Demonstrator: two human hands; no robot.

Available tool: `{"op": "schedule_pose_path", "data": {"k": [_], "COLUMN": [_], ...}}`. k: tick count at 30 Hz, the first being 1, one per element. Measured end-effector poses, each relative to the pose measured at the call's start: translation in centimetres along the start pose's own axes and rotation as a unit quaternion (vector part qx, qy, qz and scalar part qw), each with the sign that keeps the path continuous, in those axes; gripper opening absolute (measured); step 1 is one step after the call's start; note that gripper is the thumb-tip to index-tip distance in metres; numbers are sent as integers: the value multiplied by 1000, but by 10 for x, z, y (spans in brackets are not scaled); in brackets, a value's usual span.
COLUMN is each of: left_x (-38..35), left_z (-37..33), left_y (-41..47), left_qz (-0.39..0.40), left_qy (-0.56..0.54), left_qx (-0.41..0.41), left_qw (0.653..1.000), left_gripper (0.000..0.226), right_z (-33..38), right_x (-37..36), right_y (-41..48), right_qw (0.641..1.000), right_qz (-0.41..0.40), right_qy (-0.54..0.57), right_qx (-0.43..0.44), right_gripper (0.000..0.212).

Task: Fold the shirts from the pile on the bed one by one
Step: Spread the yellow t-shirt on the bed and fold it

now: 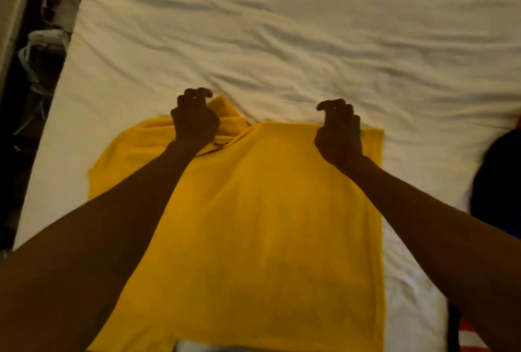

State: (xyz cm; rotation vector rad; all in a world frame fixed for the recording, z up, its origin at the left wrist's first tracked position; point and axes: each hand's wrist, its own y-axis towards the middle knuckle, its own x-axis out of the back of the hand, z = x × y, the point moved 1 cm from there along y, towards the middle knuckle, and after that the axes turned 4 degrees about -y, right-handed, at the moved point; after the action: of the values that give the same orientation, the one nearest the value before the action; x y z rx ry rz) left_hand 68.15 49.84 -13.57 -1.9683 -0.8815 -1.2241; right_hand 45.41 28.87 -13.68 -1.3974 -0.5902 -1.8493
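Forearms reach out over one yellow shirt (267,225) spread on the bed.

Its long axis runs straight away from the person: hem nearest, far edge under the two hands. The left hand (194,123), fingers curled, grips bunched cloth at the far left. The right hand (339,134) sits slightly nearer on the far right corner with its fingers hooked past the edge; whether it pinches cloth, I cannot tell. A fold likely draws that edge homeward. One dark garment (499,182) lies right, with rumpled white sheet (282,27) beyond.
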Motion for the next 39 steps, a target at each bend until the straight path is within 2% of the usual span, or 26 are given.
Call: {"op": "schedule_pose_path", "data": {"k": [2, 4, 6, 9, 11, 15, 19, 23, 27, 29, 31, 33, 35, 37, 39], "left_x": [10, 18, 25, 32, 37, 62, 92, 101, 84, 72, 66, 65, 67, 74, 85], "left_z": [36, 58, 66, 72, 76, 86, 107, 121, 140, 155, 165, 169, 174, 178, 183], "left_y": [9, 19, 28, 40, 48, 71, 102, 121, 113, 102, 92, 83, 78, 79, 81], "left_qz": [76, 134, 173, 240, 260, 212, 124, 67, 55, 50, 49, 70, 109, 120, 92], "left_qy": [19, 2, -42, -64, -86, -245, -319, -292, -289, -226, -183, -185, -181, -193, -217], "left_qx": [9, -20, -28, -20, -18, 31, 70, 75, 106, 114, 103, 90, 69, 69, 93], "left_qw": [997, 991, 984, 968, 962, 946, 937, 951, 950, 966, 977, 976, 975, 971, 967], "left_gripper": [44, 44, 45, 44, 34, 29, 26, 31, 39, 40, 42, 45, 39, 29, 31], "right_z": [39, 78, 116, 154, 169, 196, 230, 252, 254, 245, 236, 233, 236, 243, 252], "right_x": [-14, -29, -41, -56, -63, -59, -45, -47, -54, -62, -71, -79, -83, -84, -84], "right_y": [6, 17, 34, 53, 64, 103, 149, 177, 164, 153, 143, 133, 127, 127, 132], "right_qw": [999, 994, 982, 974, 969, 970, 969, 968, 993, 993, 987, 983, 980, 969, 947], "right_qz": [1, 45, 128, 216, 241, 179, 159, 153, 47, 22, 53, 106, 128, 122, 92], "right_qy": [36, 86, 137, 70, 56, 150, 187, 192, 97, 106, 124, 93, 73, 140, 253], "right_qx": [36, 40, 8, -2, -25, -72, -36, -48, -38, -46, -85, -117, -133, -165, -178], "right_gripper": [32, 20, 26, 48, 48, 31, 17, 23, 36, 44, 55, 72, 75, 65, 54]}}
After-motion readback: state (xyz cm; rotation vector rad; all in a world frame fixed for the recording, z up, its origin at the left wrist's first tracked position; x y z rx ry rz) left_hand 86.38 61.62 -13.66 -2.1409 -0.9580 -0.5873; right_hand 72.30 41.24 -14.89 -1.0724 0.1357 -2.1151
